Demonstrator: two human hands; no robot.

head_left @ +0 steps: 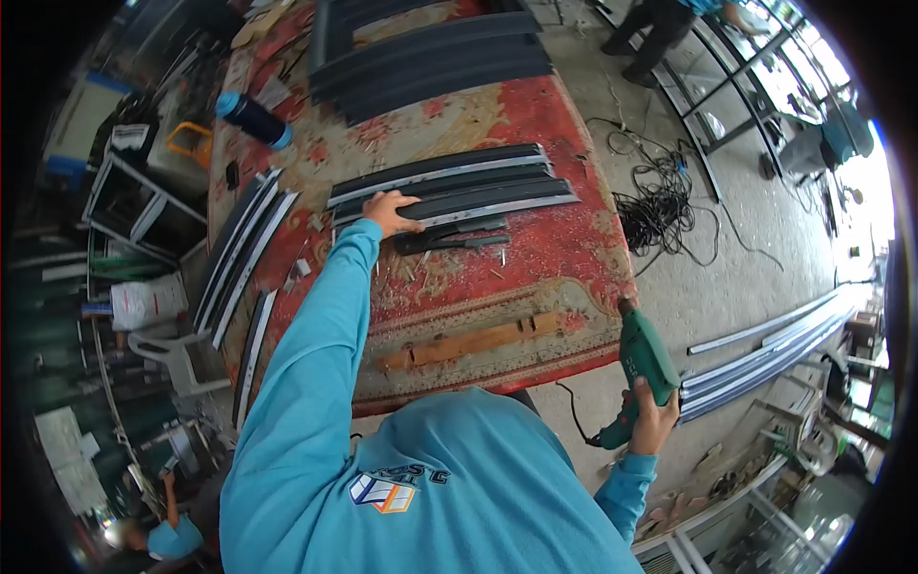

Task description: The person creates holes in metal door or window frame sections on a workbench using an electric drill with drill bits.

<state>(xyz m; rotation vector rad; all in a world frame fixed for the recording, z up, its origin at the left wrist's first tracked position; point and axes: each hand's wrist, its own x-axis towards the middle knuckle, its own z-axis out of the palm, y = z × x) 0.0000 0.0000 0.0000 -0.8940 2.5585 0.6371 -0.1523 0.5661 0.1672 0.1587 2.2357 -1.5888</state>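
Note:
My left hand (387, 212) is at the left part of a dark aluminium profile (497, 199), its fingers and thumb closed on the strip's edges. That profile lies beside other dark profiles (440, 170) with pale edges on the carpet-covered table (478, 277). Just below them rests a black tool (449, 239) that looks like pliers or a cutter, among scattered small screws. My right hand (653, 421) grips a green power drill (646, 354) off the table's right edge. The drill's nose points up toward the table corner, and its cord hangs from the handle.
More profiles (244, 253) lie along the table's left side, near a dark blue bottle (253, 120). A large dark frame (430, 67) occupies the far end. A wooden strip (469, 342) lies near me. Tangled cable (660, 206) covers floor at right; other people stand farther off.

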